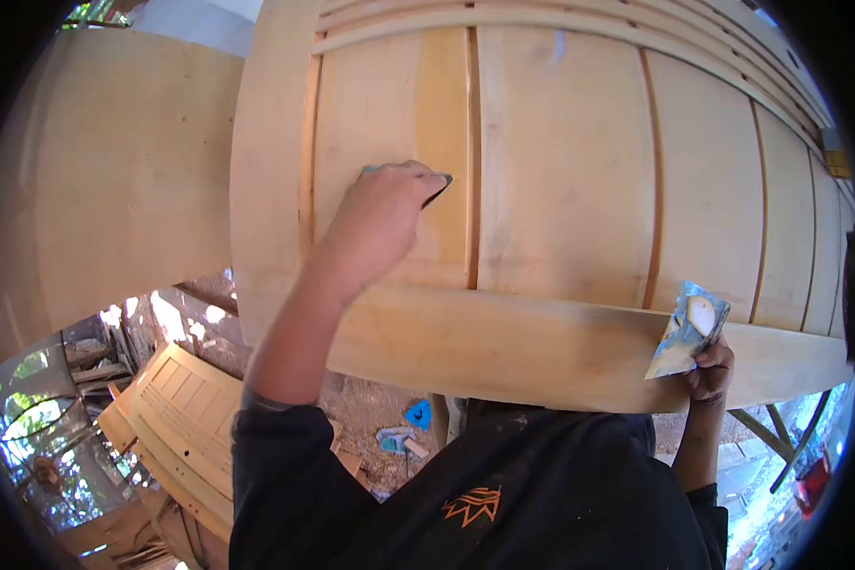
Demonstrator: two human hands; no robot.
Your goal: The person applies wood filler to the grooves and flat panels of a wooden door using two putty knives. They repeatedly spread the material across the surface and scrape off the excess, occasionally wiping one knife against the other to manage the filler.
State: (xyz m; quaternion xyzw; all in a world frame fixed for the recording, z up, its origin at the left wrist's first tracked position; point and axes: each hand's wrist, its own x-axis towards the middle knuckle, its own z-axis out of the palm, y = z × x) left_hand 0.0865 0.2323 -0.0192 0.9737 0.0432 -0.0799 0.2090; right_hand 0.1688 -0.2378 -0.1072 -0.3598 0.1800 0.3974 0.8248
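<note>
A pale wooden door panel [560, 161] with vertical planks and dark grooves lies before me. My left hand [385, 214] is closed around a small flat scraper [436, 191], mostly hidden by the fingers; its dark edge shows by the fingertips, against the plank left of a groove. A yellowish band [442, 104] runs along that plank. Over the near rail at the right, my right hand [712, 369] grips a bluish, smeared flat plate [674, 344]. On the plate sits a cream-coloured lump of paste [701, 314].
Another broad wooden board [133, 180] is at the left. Below it, a slatted wooden panel [185, 394] leans at an angle. A blue object [418, 413] and scraps lie on the ground. Support legs [774, 437] stand under the right end.
</note>
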